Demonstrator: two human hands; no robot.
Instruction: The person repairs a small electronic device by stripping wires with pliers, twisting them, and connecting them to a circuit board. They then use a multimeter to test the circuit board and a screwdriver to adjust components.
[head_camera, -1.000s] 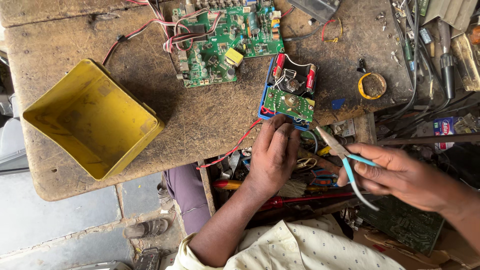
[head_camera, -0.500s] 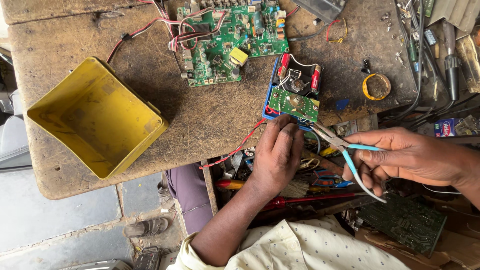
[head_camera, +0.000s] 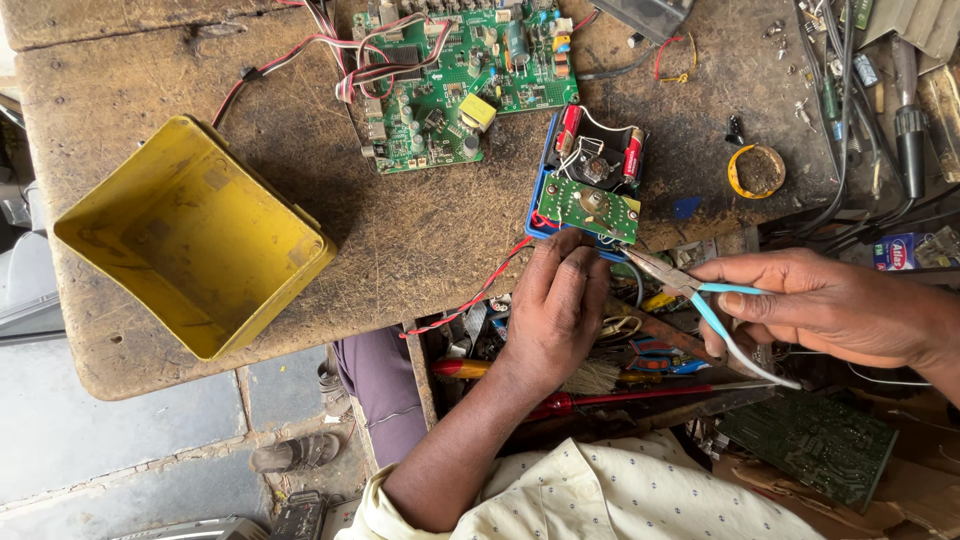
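Note:
My left hand (head_camera: 556, 300) rests its fingertips on the near edge of a small blue-cased device (head_camera: 590, 185) with an open green circuit board and red parts, at the bench's front edge. My right hand (head_camera: 815, 303) grips long-nose pliers with light blue handles (head_camera: 700, 300). The pliers' tips point left toward the device and my left fingers. A thin red wire (head_camera: 470, 300) runs from the device down over the bench edge.
An open yellow metal box (head_camera: 190, 235) stands at the bench's left. A large green circuit board (head_camera: 460, 70) with red and white wires lies at the back. A yellow tape roll (head_camera: 756, 170), tools at right, a tool-filled drawer and another green board (head_camera: 810, 440) lie below.
My right hand with the pliers has moved left and up toward the device. My left hand has stayed on the device's near edge.

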